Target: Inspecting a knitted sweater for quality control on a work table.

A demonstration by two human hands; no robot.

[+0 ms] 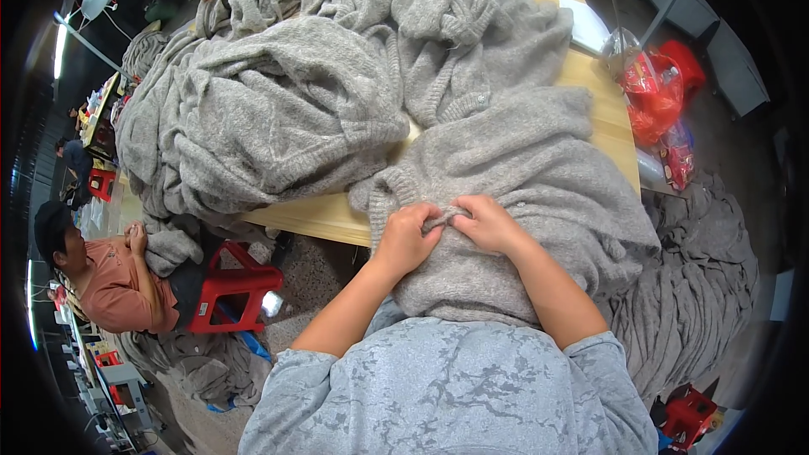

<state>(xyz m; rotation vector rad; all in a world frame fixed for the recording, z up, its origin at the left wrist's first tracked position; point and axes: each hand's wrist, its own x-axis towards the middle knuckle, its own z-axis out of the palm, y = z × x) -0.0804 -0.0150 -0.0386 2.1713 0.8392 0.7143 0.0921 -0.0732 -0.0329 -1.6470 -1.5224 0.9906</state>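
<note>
A grey knitted sweater point(522, 168) lies spread over the near edge of the table and hangs down against my body. My left hand point(408, 238) pinches a fold of its knit between thumb and fingers. Close beside it, my right hand point(484, 223) grips the same fold, with thumb and fingertips pressed together. A short ridge of fabric runs between the two hands, next to a ribbed band point(392, 194). Whatever lies under the fingertips is hidden.
Large heaps of grey knitwear point(278, 109) cover the wooden table point(611, 109). More knitwear point(691, 286) is piled low at the right. Red plastic bags point(653, 93) hang by the right edge. A seated person point(118, 278) and a red stool point(236, 286) are at the left; other people's arms show beyond.
</note>
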